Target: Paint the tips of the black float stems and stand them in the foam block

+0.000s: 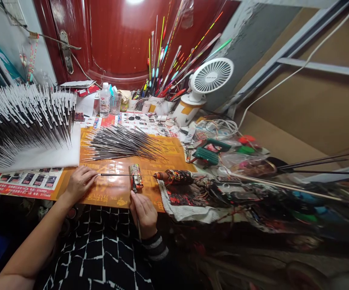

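My left hand (pixel 79 183) rests on the orange table mat (pixel 114 193), its fingers pinched on the left end of a thin dark float stem (pixel 117 175). The stem lies level, across a small paint-stained rest block (pixel 136 178), and meets the tip of a paint-spattered motor tool (pixel 174 177) on the right. My right hand (pixel 144 213) is closed at the near table edge, just below the block, holding a thin brush (pixel 138 229) whose handle points toward me.
A fan of dark thin stems (pixel 123 145) lies further back on the mat. White foam (pixel 41 157) at the left bristles with upright stems (pixel 20 117). Behind stand a water bottle (pixel 104 100), cups of coloured floats (pixel 162 80), a white desk fan (pixel 210 76). Clutter and a green tool (pixel 210 153) fill the right.
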`<state>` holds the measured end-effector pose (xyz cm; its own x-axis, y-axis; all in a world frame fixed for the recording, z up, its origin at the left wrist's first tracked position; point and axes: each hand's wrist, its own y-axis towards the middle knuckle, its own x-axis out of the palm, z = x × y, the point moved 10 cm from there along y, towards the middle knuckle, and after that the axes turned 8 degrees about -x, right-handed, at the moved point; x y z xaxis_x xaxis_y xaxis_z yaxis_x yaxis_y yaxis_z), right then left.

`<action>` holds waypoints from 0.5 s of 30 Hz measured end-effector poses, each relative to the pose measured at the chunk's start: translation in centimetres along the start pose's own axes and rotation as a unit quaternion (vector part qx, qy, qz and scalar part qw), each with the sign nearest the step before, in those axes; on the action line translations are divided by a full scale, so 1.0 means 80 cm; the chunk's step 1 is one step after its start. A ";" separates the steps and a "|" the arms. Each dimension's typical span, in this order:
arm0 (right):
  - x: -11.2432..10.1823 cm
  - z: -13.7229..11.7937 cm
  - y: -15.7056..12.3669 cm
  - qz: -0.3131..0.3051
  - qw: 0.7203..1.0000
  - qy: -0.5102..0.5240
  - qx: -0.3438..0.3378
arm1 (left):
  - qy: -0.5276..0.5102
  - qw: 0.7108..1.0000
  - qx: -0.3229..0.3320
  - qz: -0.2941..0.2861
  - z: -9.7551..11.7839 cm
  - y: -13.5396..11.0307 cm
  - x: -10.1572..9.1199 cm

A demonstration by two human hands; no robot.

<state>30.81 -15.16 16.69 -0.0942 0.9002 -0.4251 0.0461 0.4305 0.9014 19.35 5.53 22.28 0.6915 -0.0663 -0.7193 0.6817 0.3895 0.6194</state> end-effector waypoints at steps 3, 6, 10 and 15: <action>-0.003 -0.001 0.000 0.012 1.000 0.001 -0.005 | -0.004 1.000 -0.006 -0.003 -0.002 0.000 0.001; -0.007 -0.002 0.003 0.022 1.000 0.008 -0.008 | -0.010 1.000 -0.010 -0.005 -0.006 -0.001 0.003; -0.014 -0.004 0.006 0.025 0.999 0.032 -0.021 | -0.011 1.000 0.000 0.000 -0.003 -0.003 0.006; -0.023 0.000 0.001 0.020 0.996 0.083 -0.034 | 0.031 0.999 -0.001 0.008 0.005 0.000 -0.006</action>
<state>30.98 -16.82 17.53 -0.2567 0.8908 -0.3749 -0.0131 0.3846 0.9230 19.11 5.22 22.76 0.6860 -0.0034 -0.7276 0.6706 0.3911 0.6304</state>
